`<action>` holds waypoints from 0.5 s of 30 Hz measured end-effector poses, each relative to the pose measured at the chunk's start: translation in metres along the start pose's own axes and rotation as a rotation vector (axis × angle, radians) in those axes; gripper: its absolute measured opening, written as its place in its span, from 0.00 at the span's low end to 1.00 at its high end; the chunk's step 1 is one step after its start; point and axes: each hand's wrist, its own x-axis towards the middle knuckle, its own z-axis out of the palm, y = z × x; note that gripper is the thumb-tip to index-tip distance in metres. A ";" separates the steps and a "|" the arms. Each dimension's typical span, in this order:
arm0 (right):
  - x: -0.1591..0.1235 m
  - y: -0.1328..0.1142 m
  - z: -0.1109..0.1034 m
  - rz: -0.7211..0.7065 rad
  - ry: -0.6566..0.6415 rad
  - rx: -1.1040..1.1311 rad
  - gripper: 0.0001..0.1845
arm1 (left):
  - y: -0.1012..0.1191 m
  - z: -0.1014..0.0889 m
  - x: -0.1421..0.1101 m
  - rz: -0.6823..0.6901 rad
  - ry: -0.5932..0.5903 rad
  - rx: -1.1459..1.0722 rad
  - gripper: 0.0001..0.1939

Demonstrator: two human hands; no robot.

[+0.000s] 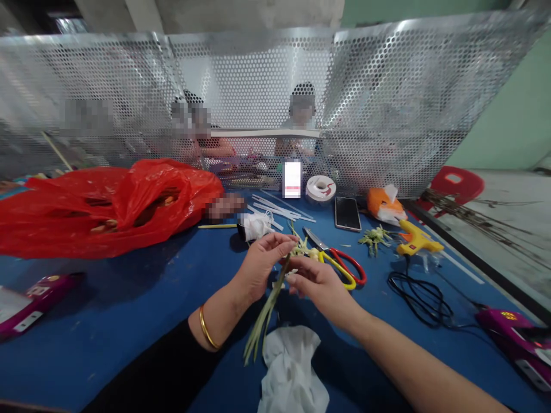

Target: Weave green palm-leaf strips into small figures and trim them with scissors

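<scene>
My left hand (264,264) is closed, thumb and fingers pinching the upper end of a bundle of thin green stems (266,318). The stems hang down toward the table's front, slightly spread at their lower ends. Pale yellow-green flowers (305,248) show just beyond the fingertips; how they join the stems is partly hidden. My right hand (316,284) is beside the bundle with curled fingers pressed together near a small whitish bit, too small to name. Scissors (342,267) with red and yellow handles lie just beyond my right hand. Below both hands lies crumpled white cloth (293,367).
A red plastic bag (142,212) spreads across the left. Behind are white thread (257,225), white strips (284,209), a ribbon roll (321,188) and a phone (347,213). A yellow glue gun (417,240) and cable (424,301) lie right. A perforated metal screen (258,80) borders the back.
</scene>
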 end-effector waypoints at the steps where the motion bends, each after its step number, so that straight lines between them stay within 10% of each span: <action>1: -0.002 0.000 0.005 0.025 -0.004 0.062 0.11 | -0.002 0.003 -0.003 -0.014 -0.035 0.017 0.08; 9: 0.009 -0.019 -0.050 -0.066 0.520 0.526 0.14 | 0.014 -0.001 -0.006 0.263 0.141 0.527 0.05; 15: 0.012 -0.032 -0.125 -0.236 0.873 0.742 0.08 | 0.029 0.007 -0.051 0.052 -0.523 1.326 0.17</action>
